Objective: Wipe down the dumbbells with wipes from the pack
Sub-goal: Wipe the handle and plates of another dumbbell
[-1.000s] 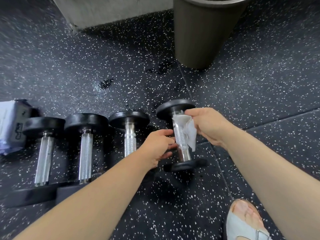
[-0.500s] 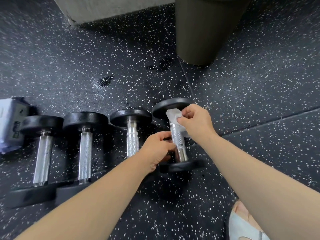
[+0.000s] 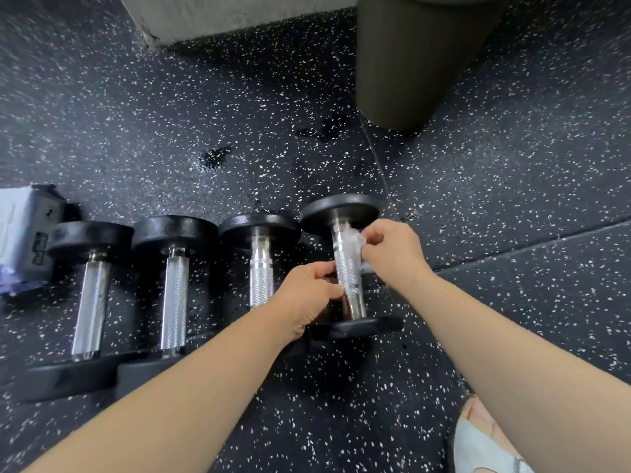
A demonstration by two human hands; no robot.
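Wiping dumbbell (image 3: 346, 268), rightmost in the row on the floor (image 3: 512, 199), handle axis pointing away from me: right hand (image 3: 392, 254) pinches the wipe (image 3: 353, 238) at its far end, left hand (image 3: 307, 298) curled round the near end.

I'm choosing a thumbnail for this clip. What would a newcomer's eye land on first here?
The two hands at centre: the right hand holds a crumpled wipe against the steel handle of the rightmost dumbbell, while the left hand grips that handle lower down. Next, three more dumbbells lined up to its left on the speckled floor, with the wipe pack at the far left edge and a dark bin at the top.
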